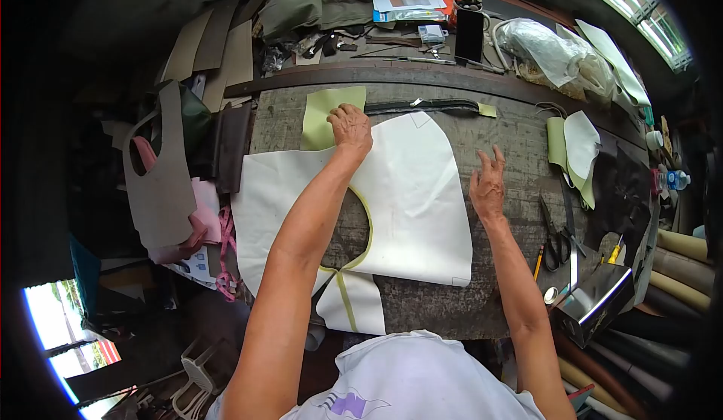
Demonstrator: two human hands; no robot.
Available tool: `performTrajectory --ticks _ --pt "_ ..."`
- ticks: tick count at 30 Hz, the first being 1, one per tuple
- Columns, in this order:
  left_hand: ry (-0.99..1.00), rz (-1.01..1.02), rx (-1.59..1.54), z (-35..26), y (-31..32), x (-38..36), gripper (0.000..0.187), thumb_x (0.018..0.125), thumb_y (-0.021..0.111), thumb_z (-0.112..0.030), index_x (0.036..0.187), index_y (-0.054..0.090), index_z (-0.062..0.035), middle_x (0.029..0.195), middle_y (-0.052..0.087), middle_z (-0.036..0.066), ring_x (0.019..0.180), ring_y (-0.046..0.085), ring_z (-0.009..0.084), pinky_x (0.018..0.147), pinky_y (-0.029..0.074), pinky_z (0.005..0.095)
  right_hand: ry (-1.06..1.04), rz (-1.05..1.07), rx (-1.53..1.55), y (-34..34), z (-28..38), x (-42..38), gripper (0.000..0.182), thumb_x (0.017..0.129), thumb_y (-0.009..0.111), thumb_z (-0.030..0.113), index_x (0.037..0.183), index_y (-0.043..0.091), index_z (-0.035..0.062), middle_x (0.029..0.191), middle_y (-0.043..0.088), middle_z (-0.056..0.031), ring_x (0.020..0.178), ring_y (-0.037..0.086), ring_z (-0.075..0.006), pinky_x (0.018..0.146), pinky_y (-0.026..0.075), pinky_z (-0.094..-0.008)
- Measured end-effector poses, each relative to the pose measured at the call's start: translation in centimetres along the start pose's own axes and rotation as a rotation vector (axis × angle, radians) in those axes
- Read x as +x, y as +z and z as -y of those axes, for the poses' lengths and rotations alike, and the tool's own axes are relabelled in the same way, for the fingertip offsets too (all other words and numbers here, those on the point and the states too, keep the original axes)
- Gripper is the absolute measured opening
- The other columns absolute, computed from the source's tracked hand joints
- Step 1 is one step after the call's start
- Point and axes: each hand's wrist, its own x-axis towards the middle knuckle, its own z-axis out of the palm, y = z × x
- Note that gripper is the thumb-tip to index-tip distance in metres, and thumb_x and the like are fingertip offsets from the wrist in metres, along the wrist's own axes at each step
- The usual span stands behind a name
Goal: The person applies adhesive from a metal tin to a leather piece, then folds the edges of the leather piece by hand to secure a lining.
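My left hand [351,128] is on a light green leather-like piece [319,115], its fingers bent and closed at the right part of that piece. Below it spreads a large white-backed sheet [410,194] with a curved cutout edged in green and a narrow seam at the bottom. A black zipper strip [422,107] with a green end tab lies just right of the green piece. My right hand [488,185] is over the wooden table [444,311], right of the white sheet, fingers apart and holding nothing.
Black scissors [556,243], a pencil [538,263] and a metal box [595,303] are at right. Green and white cut pieces [576,149] lie above them. Pink material [203,213] hangs at left. A plastic bag [553,51] and small tools line the back.
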Motion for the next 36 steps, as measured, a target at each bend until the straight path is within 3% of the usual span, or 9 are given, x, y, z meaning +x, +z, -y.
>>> performTrajectory --ticks 3,9,16,19,25,29,33,34,36 --pt "-0.014 0.243 -0.144 2.0 2.1 1.7 0.024 0.079 0.061 -0.012 0.098 0.069 0.0001 0.101 0.066 0.019 0.098 0.064 0.0373 0.081 0.049 0.0452 -0.228 -0.115 -0.202 2.3 -1.9 8.1 0.053 0.083 0.062 -0.004 0.134 0.052 0.0037 0.148 0.036 -0.0191 0.116 0.058 -0.0359 0.092 0.053 -0.0439" --pt "-0.032 0.301 -0.762 8.5 -3.2 2.6 0.026 0.095 0.057 -0.021 0.103 0.07 -0.0003 0.084 0.069 0.02 0.076 0.069 0.0271 0.071 0.053 0.0428 -0.574 0.047 -0.461 5.5 -5.5 17.7 0.054 0.085 0.056 -0.006 0.138 0.052 0.0049 0.156 0.032 -0.0124 0.117 0.057 -0.028 0.095 0.05 -0.0413" --pt "-0.199 0.467 -2.085 16.8 -1.8 3.0 0.017 0.097 0.062 -0.013 0.11 0.07 -0.0054 0.098 0.072 0.001 0.084 0.067 0.0082 0.07 0.055 0.026 -0.025 -0.044 -0.881 -3.2 -9.3 12.0 0.068 0.078 0.06 -0.007 0.144 0.045 0.0023 0.155 0.036 -0.0105 0.112 0.056 -0.0286 0.091 0.048 -0.0396" --pt "-0.172 0.459 -2.166 18.0 1.6 4.3 0.021 0.094 0.066 -0.012 0.114 0.068 -0.0068 0.101 0.072 0.002 0.084 0.067 0.0093 0.07 0.056 0.0253 0.107 0.161 -0.887 -6.8 -10.7 5.1 0.078 0.078 0.062 -0.007 0.151 0.035 0.0053 0.159 0.027 -0.0122 0.121 0.051 -0.0324 0.097 0.043 -0.0444" --pt "-0.349 0.734 -1.877 17.3 8.1 5.5 0.024 0.092 0.067 -0.015 0.113 0.066 -0.0043 0.1 0.07 0.004 0.083 0.065 0.0104 0.074 0.055 0.0268 0.024 0.36 -0.393 -8.7 1.0 0.7 0.092 0.074 0.076 -0.002 0.153 0.031 0.0135 0.16 0.021 -0.0172 0.137 0.04 -0.0358 0.109 0.038 -0.0464" --pt "-0.413 0.607 -1.68 17.4 7.4 4.6 0.032 0.099 0.059 -0.026 0.121 0.061 -0.0033 0.108 0.068 0.007 0.093 0.065 0.0133 0.087 0.053 0.0301 -0.099 0.276 0.055 0.3 4.3 4.4 0.075 0.082 0.073 0.004 0.147 0.037 0.0094 0.156 0.027 -0.0185 0.133 0.043 -0.0379 0.108 0.043 -0.0472" --pt "-0.048 0.145 -1.023 20.1 10.7 0.0 0.032 0.1 0.051 -0.02 0.124 0.06 -0.0018 0.101 0.066 0.011 0.092 0.064 0.022 0.086 0.052 0.035 -0.222 0.142 -0.201 9.2 6.1 10.7 0.069 0.086 0.07 0.009 0.147 0.037 0.0088 0.153 0.029 -0.0204 0.125 0.052 -0.0381 0.099 0.051 -0.0457" --pt "0.022 0.094 -0.859 20.4 9.3 -1.5 0.03 0.094 0.056 -0.02 0.118 0.062 -0.0031 0.103 0.063 0.013 0.103 0.057 0.0335 0.092 0.046 0.0424 -0.171 0.172 -0.202 10.0 6.8 11.3 0.069 0.086 0.07 0.008 0.147 0.037 0.01 0.152 0.03 -0.0211 0.122 0.054 -0.0388 0.097 0.052 -0.0453" --pt "0.069 -0.013 -0.667 21.0 8.3 -5.1 0.026 0.093 0.059 -0.019 0.114 0.061 -0.0044 0.103 0.061 0.012 0.102 0.055 0.032 0.092 0.044 0.0427 -0.063 0.227 -0.213 10.9 7.8 11.8 0.07 0.086 0.07 0.007 0.148 0.037 0.0125 0.15 0.032 -0.0223 0.117 0.057 -0.0401 0.094 0.055 -0.0447"
